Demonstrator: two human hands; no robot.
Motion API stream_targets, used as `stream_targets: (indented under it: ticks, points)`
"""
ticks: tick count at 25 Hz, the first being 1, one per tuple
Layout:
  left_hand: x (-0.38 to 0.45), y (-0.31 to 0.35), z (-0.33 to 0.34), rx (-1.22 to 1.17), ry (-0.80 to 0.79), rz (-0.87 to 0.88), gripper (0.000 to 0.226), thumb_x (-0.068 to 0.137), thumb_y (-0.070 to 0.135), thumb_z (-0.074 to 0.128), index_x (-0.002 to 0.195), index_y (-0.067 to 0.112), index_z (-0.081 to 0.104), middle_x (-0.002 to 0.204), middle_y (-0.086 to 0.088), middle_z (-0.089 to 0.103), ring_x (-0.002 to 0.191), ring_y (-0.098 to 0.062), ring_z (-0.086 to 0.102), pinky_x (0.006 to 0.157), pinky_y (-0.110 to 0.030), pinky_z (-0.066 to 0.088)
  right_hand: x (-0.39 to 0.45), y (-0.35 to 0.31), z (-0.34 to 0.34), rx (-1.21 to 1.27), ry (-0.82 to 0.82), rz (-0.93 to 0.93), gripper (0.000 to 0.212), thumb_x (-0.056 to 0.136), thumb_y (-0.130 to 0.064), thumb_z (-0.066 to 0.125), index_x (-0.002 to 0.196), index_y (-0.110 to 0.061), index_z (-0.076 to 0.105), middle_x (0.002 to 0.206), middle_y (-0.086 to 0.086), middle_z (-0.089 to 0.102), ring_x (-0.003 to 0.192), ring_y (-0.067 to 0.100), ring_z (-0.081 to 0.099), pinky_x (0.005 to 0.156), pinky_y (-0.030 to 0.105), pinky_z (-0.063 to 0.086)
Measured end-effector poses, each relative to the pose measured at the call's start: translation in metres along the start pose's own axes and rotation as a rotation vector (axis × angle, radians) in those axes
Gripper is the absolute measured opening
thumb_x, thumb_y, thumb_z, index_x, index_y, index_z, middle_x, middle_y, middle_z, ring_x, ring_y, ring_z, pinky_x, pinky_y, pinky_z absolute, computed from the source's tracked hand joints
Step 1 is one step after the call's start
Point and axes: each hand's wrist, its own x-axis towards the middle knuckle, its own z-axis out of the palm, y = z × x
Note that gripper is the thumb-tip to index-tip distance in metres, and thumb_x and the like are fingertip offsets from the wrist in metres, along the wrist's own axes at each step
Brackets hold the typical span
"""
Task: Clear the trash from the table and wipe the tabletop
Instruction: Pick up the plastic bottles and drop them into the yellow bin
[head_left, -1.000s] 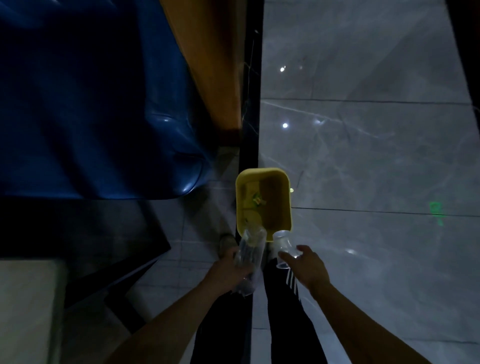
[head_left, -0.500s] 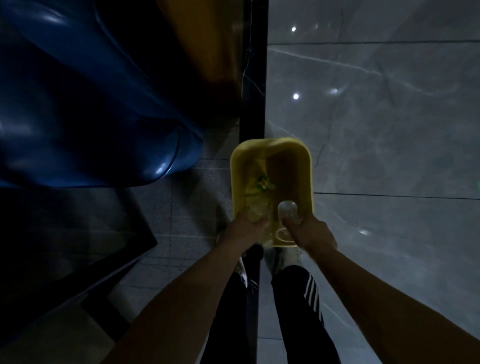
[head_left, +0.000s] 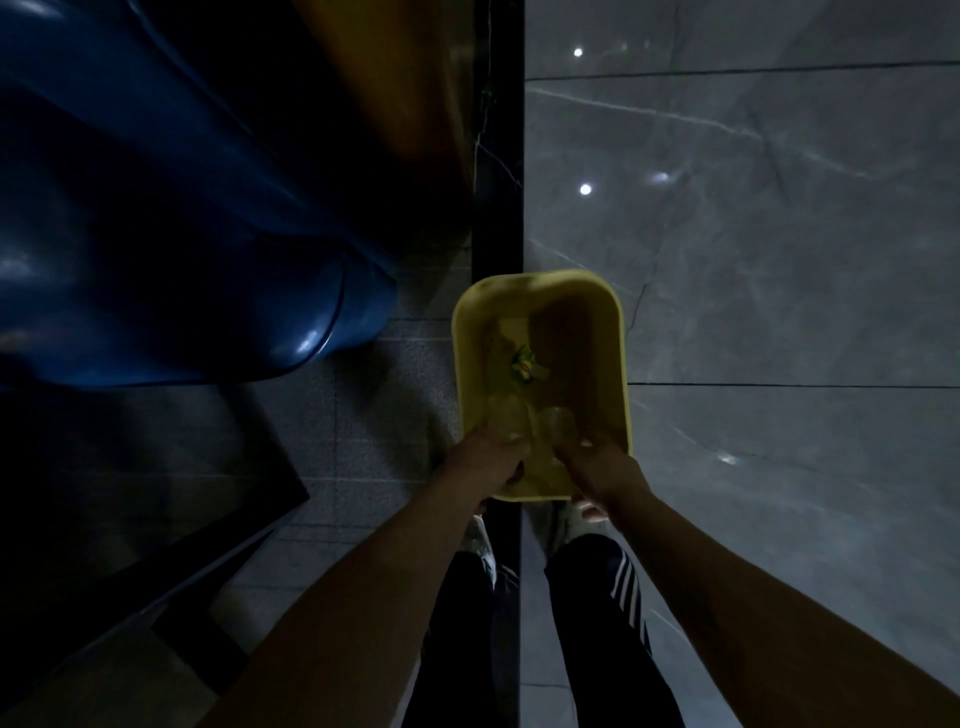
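Where both hands (head_left: 545, 462) meet, clear cups (head_left: 558, 423) enter bin (head_left: 621, 364).

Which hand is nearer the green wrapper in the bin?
Left hand, slightly. It sits below and just left of the green wrapper; the right hand is below and further right, both at the yellow bin's near rim.

Floor (head_left: 779, 291): glossy grey marble-pattern tiles with dark grout lines and small light reflections. A black strip (head_left: 497, 218) runs straight away from the grips and under their position; beyond it, on the left grip's side, the tiles are duller and speckled. A yellow bin (head_left: 621, 374) stands directly on the floor, straddling the strip, its near rim just beneath both grips. A blue seat (head_left: 171, 249) rests well left of the left grip.
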Motion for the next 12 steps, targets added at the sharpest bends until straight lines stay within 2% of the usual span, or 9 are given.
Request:
stream_targets:
  ticks: [2, 4, 7, 9, 12]
  points:
    - [-0.009, -0.001, -0.001, 0.046, 0.007, 0.050, 0.061, 0.074, 0.056, 0.055, 0.122, 0.018, 0.054, 0.123, -0.013, 0.059, 0.112, -0.034, 0.056, 0.100, -0.047, 0.047, -0.006, 0.000, -0.005, -0.016, 0.033, -0.036, 0.062, 0.076, -0.059, 0.052, 0.125, -0.022, 0.047, 0.113, 0.017, 0.063, 0.094, 0.036, 0.064, 0.083, 0.047, 0.055]
    - [-0.026, -0.003, -0.006, 0.106, 0.001, 0.109, 0.063, 0.067, 0.059, 0.048, 0.116, 0.020, 0.058, 0.125, -0.012, 0.061, 0.113, -0.032, 0.056, 0.102, -0.046, 0.044, -0.016, 0.001, -0.013, -0.056, 0.046, -0.091, 0.060, 0.076, -0.061, 0.050, 0.124, -0.025, 0.050, 0.113, 0.017, 0.063, 0.096, 0.035, 0.063, 0.089, 0.048, 0.052]
    - [-0.051, -0.012, -0.014, 0.133, 0.021, 0.143, 0.047, 0.081, 0.043, 0.051, 0.116, 0.012, 0.057, 0.125, -0.015, 0.059, 0.113, -0.035, 0.055, 0.100, -0.043, 0.045, -0.046, 0.004, -0.025, -0.135, 0.012, -0.119, 0.044, 0.082, -0.047, 0.051, 0.116, -0.020, 0.056, 0.106, 0.020, 0.067, 0.083, 0.028, 0.062, 0.080, 0.039, 0.054]
    - [-0.070, -0.016, -0.022, 0.178, 0.036, 0.142, 0.042, 0.088, 0.036, 0.050, 0.118, 0.008, 0.054, 0.126, -0.017, 0.058, 0.113, -0.036, 0.054, 0.099, -0.040, 0.045, -0.073, 0.007, -0.031, -0.162, 0.024, -0.133, 0.035, 0.083, -0.042, 0.051, 0.107, -0.018, 0.058, 0.098, 0.016, 0.069, 0.082, 0.029, 0.066, 0.079, 0.042, 0.057]
    - [-0.113, -0.019, -0.040, 0.195, 0.034, 0.192, 0.038, 0.083, 0.038, 0.054, 0.115, 0.016, 0.057, 0.115, -0.012, 0.065, 0.105, -0.031, 0.060, 0.091, -0.037, 0.050, -0.124, 0.006, -0.041, -0.133, 0.041, -0.171, 0.025, 0.086, -0.035, 0.055, 0.105, -0.021, 0.060, 0.101, 0.011, 0.067, 0.088, 0.030, 0.067, 0.085, 0.044, 0.055]
